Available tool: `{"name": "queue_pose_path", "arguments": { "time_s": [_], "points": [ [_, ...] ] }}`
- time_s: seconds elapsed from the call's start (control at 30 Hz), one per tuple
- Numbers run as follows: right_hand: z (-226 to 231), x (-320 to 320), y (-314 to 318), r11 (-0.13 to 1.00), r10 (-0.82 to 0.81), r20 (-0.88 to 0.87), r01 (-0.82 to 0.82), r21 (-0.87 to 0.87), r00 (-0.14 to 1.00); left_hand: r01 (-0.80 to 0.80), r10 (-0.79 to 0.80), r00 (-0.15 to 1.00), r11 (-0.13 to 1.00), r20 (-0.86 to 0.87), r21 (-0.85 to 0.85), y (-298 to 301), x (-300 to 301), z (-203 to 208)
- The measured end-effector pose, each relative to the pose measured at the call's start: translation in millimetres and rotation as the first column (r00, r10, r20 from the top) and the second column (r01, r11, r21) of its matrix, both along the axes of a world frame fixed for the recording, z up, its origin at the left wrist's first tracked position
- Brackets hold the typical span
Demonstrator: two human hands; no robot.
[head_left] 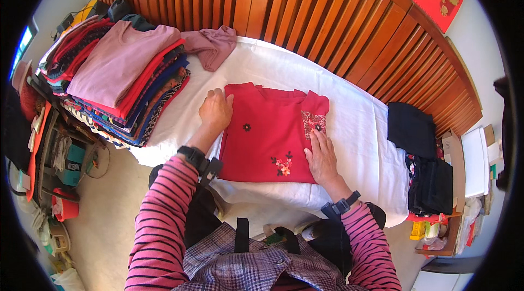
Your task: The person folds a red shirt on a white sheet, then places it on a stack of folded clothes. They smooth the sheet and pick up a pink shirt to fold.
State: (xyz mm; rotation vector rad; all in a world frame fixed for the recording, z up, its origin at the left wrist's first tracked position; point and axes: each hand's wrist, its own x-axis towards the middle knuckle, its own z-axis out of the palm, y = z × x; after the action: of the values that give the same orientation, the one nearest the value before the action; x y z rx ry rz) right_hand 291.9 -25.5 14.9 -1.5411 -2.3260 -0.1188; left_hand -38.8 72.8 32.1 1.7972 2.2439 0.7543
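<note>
A red top [267, 135] lies folded into a rough rectangle on the white sheet, its collar end away from me. Small dark flowers and an embroidered floral spray decorate its front, and a patterned strip runs along its right side. At the upper left edge of the top, my left hand [215, 111] is closed with curled fingers on the cloth; its fingertips are partly hidden. My right hand [322, 154] rests flat over the lower right side, fingers stretched out and thumb apart, holding nothing.
A tall stack of folded clothes [123, 67] stands at the left, with a loose mauve garment [213, 48] beside it. Dark folded clothes [412, 130] lie at the right end of the white sheet [355, 105]. A slatted wooden headboard [327, 12] borders the far side.
</note>
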Motion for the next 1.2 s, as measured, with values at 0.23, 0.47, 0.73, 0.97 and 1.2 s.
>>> {"name": "queue_pose_path", "arguments": {
  "time_s": [0.23,0.47,0.73,0.97,1.2],
  "points": [
    [-6,-1,-4,0.999,-0.035,-0.078,0.034,-0.011,0.996,-0.101,0.098,0.995,0.98,-0.022,-0.172,39,-5,-4],
    [-5,-3,-5,0.999,-0.04,-0.112,0.038,-0.02,0.993,-0.025,0.034,0.997,0.992,0.072,-0.126,54,-11,-18],
    [-2,-5,-4,0.999,-0.048,-0.127,0.044,-0.031,0.991,0.174,-0.246,0.649,0.969,0.72,0.174,78,-17,-34],
    [-4,-4,-5,0.999,-0.047,-0.127,0.043,-0.032,0.991,0.269,0.038,0.013,0.962,0.999,-0.04,87,-26,-39],
    [1,-7,-5,0.999,-0.046,-0.108,0.044,-0.019,0.993,0.184,-0.053,0.649,0.979,0.759,-0.088,96,-26,-51]
  ]
}}
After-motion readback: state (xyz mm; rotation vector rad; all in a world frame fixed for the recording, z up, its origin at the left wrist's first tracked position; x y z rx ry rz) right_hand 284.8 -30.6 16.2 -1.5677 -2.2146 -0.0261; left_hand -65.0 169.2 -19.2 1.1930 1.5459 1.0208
